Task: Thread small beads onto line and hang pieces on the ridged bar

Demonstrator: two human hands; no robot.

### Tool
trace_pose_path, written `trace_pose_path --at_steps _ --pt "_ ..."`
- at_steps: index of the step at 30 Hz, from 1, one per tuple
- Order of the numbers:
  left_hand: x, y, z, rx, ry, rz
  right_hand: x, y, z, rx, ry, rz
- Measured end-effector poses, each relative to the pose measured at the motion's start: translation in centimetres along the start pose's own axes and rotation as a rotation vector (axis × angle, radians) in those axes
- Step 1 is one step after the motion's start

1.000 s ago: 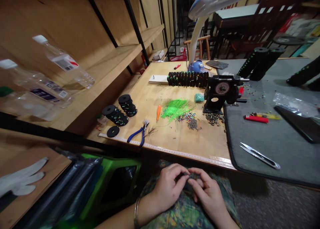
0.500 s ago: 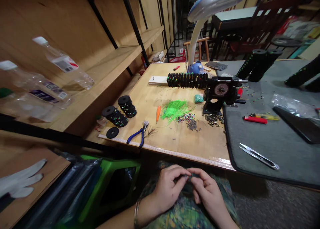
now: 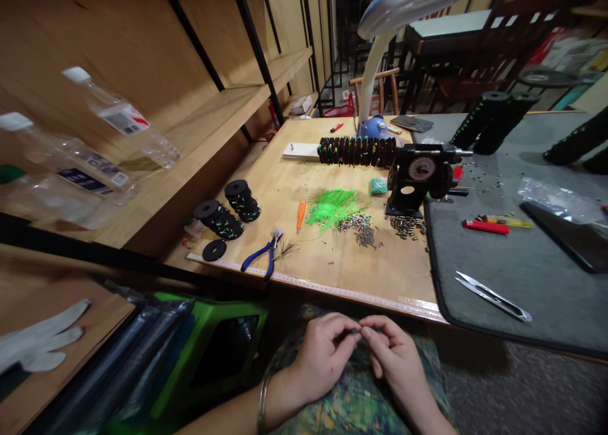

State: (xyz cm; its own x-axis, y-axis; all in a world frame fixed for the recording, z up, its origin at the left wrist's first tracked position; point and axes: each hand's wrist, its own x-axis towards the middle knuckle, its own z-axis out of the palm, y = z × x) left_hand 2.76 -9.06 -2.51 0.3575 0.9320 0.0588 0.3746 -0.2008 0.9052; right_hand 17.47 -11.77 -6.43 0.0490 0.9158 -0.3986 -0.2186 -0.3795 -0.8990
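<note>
My left hand (image 3: 325, 353) and my right hand (image 3: 392, 359) meet fingertip to fingertip above my lap, in front of the table edge. Each pinches with thumb and forefinger; whatever lies between the tips is too small to make out. Beyond them on the wooden table (image 3: 308, 264) lie a bundle of bright green strands (image 3: 335, 207), a heap of multicoloured beads (image 3: 354, 222), small grey pieces (image 3: 365, 236) and small dark metal pieces (image 3: 406, 226). A black winding device (image 3: 418, 172) carries a row of black foam spools (image 3: 356, 151).
Blue-handled pliers (image 3: 259, 256) and an orange tool (image 3: 301, 214) lie left on the table, near stacked black spools (image 3: 218, 220). Silver thread snips (image 3: 494, 297) and a red lighter or cutter (image 3: 485, 226) rest on the grey mat (image 3: 456, 248). A lamp (image 3: 373, 80) stands behind.
My right thumb and forefinger have drawn closer together, and its fingertips now touch those of my left hand. The table things look the same.
</note>
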Motion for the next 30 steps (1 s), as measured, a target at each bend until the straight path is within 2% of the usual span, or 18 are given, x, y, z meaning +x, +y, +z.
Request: trace_pose_path --at_steps 5,13,23,30 --pt "0.2 0.2 0.2 -0.007 0.01 -0.048 0.2 -0.7 0.4 0.031 0.009 0.022" --pt "0.5 0.2 0.7 -0.075 0.019 -0.105 0.3 -0.4 0.5 0.093 0.091 -0.007" --pt "0.5 -0.7 1.7 -0.402 0.001 -0.318 0.4 -0.3 0.6 0.151 0.076 0.007" --pt "0.9 -0.6 1.8 -0.545 -0.005 -0.422 0.5 -0.2 0.6 0.162 0.093 -0.014"
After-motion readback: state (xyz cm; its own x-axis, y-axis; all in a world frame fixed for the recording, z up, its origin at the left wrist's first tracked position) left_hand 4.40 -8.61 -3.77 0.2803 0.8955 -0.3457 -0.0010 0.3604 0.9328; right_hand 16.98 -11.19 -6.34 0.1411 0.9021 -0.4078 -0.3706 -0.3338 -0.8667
